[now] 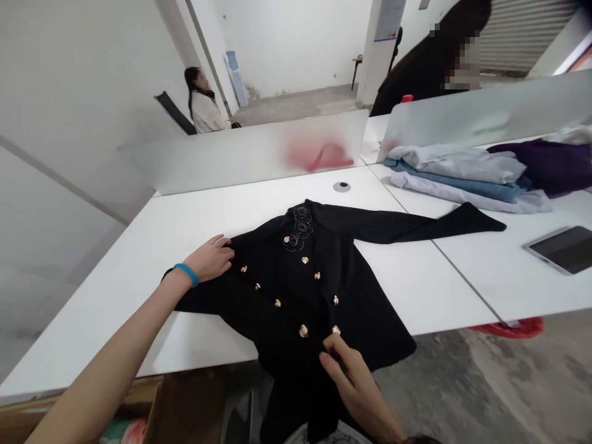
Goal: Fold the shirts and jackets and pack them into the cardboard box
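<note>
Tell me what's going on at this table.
A person's hands are on a black long-sleeved jacket with gold buttons, spread on a white table. The left hand, with a blue wristband, rests on the jacket's edge; the right hand holds the fabric beside the lowest button. Folded clothes and a dark tablet lie further right, and a seated person sits beyond a frosted partition.

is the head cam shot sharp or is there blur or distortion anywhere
Head view: mostly sharp under flat, even light; the white table edges bow from wide-angle distortion; the frosted glass partition shows a blurred red patch; the black buttoned jacket stays crisp, with little glare.
</note>
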Tool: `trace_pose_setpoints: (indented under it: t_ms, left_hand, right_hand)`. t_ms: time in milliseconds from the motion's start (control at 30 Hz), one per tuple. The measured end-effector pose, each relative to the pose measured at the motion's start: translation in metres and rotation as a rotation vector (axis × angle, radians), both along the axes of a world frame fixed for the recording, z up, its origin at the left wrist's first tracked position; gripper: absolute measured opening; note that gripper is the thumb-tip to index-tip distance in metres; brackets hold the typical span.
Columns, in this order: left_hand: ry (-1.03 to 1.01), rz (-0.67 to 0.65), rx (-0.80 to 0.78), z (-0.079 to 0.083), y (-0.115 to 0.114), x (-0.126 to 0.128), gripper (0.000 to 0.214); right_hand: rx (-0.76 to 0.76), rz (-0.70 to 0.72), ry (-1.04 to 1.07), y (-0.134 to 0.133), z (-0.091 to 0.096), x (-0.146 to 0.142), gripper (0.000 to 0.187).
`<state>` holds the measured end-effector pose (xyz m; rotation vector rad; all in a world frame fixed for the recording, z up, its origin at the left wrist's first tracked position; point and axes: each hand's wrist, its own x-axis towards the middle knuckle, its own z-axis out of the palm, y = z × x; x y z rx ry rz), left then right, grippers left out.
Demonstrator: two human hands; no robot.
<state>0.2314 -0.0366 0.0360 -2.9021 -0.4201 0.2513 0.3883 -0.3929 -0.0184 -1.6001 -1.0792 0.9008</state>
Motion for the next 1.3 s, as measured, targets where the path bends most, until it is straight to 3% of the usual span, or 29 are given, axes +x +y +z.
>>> trace_pose_setpoints:
  t_ms: [100,200,367,500,633,733,833,967,1067,1200,1300]
  left_hand:
    - [0.018,-0.086,0.091,0.001,0.001,0.001,0.034]
    - [0.031,-0.15,0.152,0.003,0.001,0.007,0.032]
    - [0.024,-0.202,0.156,0.012,0.006,0.022,0.035]
    - [-0.013,-0.123,0.072,0.029,0.01,0.019,0.033]
    - [-0.205,0.057,-0.048,0.036,0.012,0.012,0.03]
    - [-0.22,0.155,-0.099,0.018,0.013,0.011,0.033]
    - [-0.121,0.272,-0.173,-0.011,0.017,0.012,0.032]
    - [-0.149,0.395,-0.178,-0.041,0.025,0.018,0.03]
    - [-0.218,0.468,-0.098,-0.051,0.035,0.033,0.025]
    - [-0.312,0.578,0.007,-0.057,0.05,0.066,0.027]
    - [-0.361,0.554,0.031,-0.054,0.055,0.091,0.029]
  right_hand:
    - [-0.025,-0.06,0.11,-0.013,-0.016,-0.005,0.029]
    - [-0.086,-0.015,0.135,-0.016,-0.025,-0.013,0.034]
    - [-0.23,0.036,-0.025,0.0,-0.024,-0.024,0.024]
    - [-0.19,-0.019,0.016,0.008,-0.021,-0.022,0.023]
    - [-0.21,-0.269,0.299,0.002,-0.018,-0.01,0.027]
    - [-0.225,-0.25,0.384,-0.007,-0.021,-0.004,0.029]
    - [-0.199,-0.129,0.335,-0.02,-0.033,-0.003,0.029]
    - [-0.232,-0.111,0.275,-0.037,-0.051,0.0,0.036]
    - [-0.193,-0.168,0.326,-0.042,-0.049,0.006,0.033]
    - [-0.095,-0.166,0.308,-0.033,-0.029,0.005,0.027]
    - [-0.065,-0.152,0.293,-0.027,-0.027,-0.003,0.025]
